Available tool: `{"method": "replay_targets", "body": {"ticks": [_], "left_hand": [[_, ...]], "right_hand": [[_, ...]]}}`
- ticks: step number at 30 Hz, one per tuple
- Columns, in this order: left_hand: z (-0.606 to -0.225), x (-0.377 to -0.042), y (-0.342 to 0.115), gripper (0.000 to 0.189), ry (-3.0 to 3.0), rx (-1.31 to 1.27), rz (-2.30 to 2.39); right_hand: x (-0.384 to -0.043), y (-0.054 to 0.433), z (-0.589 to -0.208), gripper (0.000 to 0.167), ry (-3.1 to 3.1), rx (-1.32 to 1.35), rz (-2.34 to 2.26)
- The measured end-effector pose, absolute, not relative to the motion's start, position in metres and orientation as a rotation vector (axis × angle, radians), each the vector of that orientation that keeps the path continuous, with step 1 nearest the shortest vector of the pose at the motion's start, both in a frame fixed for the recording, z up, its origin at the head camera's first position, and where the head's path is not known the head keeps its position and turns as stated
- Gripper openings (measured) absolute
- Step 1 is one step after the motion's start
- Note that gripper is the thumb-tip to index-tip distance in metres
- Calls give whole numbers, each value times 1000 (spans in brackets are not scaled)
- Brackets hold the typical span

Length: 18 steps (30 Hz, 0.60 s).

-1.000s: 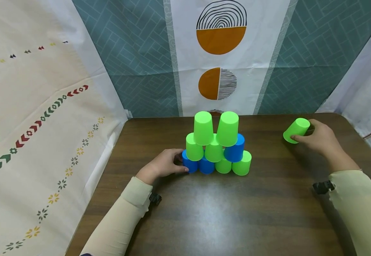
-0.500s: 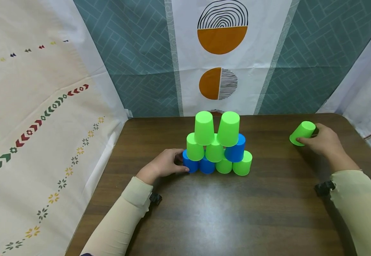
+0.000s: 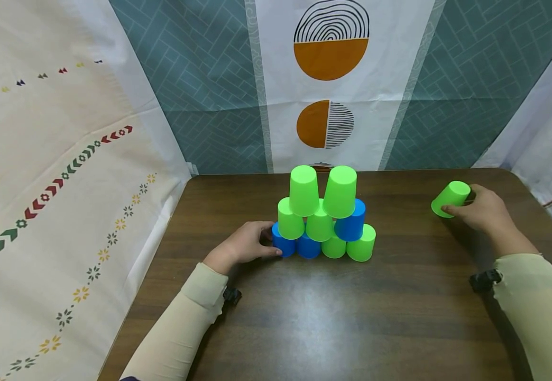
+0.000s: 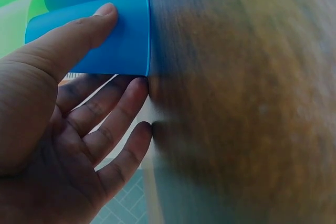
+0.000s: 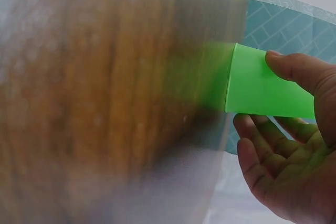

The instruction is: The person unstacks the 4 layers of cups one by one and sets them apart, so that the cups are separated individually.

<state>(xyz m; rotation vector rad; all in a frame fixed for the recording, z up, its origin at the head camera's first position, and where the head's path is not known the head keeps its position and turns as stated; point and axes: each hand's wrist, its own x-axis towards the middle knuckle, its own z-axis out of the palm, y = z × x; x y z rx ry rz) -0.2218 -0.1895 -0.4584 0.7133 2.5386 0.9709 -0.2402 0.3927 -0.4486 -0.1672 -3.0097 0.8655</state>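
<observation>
Upside-down plastic cups form a stepped stack mid-table in the head view. Its bottom row has blue and green cups, its middle row two green cups (image 3: 291,219) and a blue cup (image 3: 350,221), its top two green cups (image 3: 303,190) standing apart. My left hand (image 3: 245,243) holds the leftmost bottom blue cup (image 4: 105,40), thumb on its near side, fingers on the far side. Off to the right, my right hand (image 3: 483,211) grips a single upside-down green cup (image 5: 268,85) between thumb and fingers. Its rim is at or very near the tabletop.
A dark wooden table (image 3: 314,317) lies under everything. Behind it hangs a teal and white patterned cloth (image 3: 219,106). Another printed cloth (image 3: 66,211) runs along the left edge, and a pale one (image 3: 542,132) hangs at the right. Each wrist wears a small black device (image 3: 231,296).
My right hand has shifted the green cup slightly right and towards me, then stopped over the last half second. The left hand and the stack stay as they were.
</observation>
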Motion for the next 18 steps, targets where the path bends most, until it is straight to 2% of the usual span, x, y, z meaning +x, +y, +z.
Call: {"method": "replay_targets", "body": {"ticks": [4,12,18], "left_hand": [[-459,-222,-189,47,2544,711,962],[-459,-222,-189,47,2554,708,956],[-459,-221,-189,47,2560,707,958]], "right_hand": [[-239,394,-448,89,-3014,-157,862],[-236,387,-433,111,-2956,-206,988],[-232,370,-408,108,-2896,-193,1023]]}}
